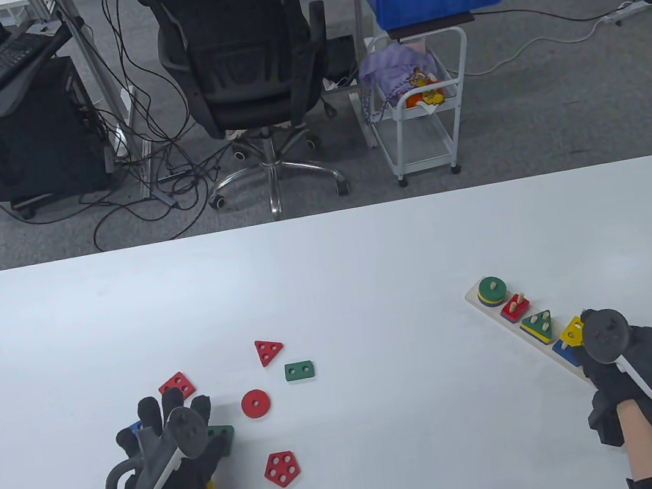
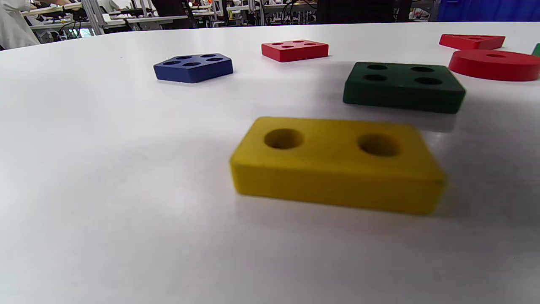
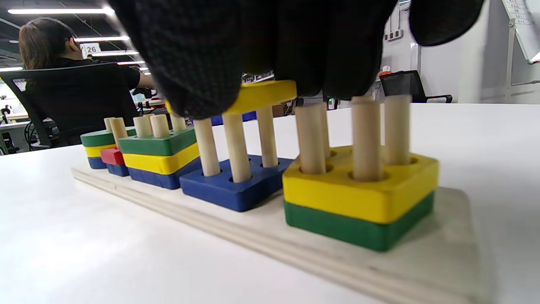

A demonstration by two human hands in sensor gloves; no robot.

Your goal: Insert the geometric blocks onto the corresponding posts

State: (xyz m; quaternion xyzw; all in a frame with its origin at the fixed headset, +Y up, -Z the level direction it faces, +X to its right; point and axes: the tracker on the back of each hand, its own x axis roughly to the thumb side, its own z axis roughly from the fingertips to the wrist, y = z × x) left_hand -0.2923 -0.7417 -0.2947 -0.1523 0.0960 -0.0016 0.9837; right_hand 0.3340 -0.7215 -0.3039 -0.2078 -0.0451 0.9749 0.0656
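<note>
currently the right hand [image 1: 620, 362] holds a yellow square block [image 3: 257, 95] at the tops of the four-post group on the wooden base [image 3: 270, 249], fingers [image 3: 198, 63] curled over it; the block is tilted and not yet slid down. beneath it, a blue square block [image 3: 234, 188] sits seated at the bottom of those posts.

done so far, judged from the board:
- five-post end: a green block [image 3: 358, 230] with a yellow block [image 3: 363, 194] on top.
- three-post group: blue, yellow and green triangles [image 3: 160, 156] stacked.
- two-post group: a blue block with a red one above [image 3: 112, 156].
- single post: blue, yellow and green discs [image 1: 491, 291].

left to do: eight blocks lie loose on the table [image 1: 366, 263]. in the table view these are a red triangle [image 1: 268, 350], a green rectangle [image 1: 300, 370], a red disc [image 1: 255, 403], a red pentagon [image 1: 280, 468] and a red square [image 1: 177, 384]. the left wrist view adds a blue pentagon [image 2: 193, 67], a dark green square [image 2: 403, 86] and a yellow rectangle [image 2: 337, 164].

the left hand [image 1: 169, 448] hovers over the dark green square and the yellow rectangle, fingers spread and relaxed, holding nothing; the left wrist view shows no fingers touching any block.

estimate: slightly more than half complete.
</note>
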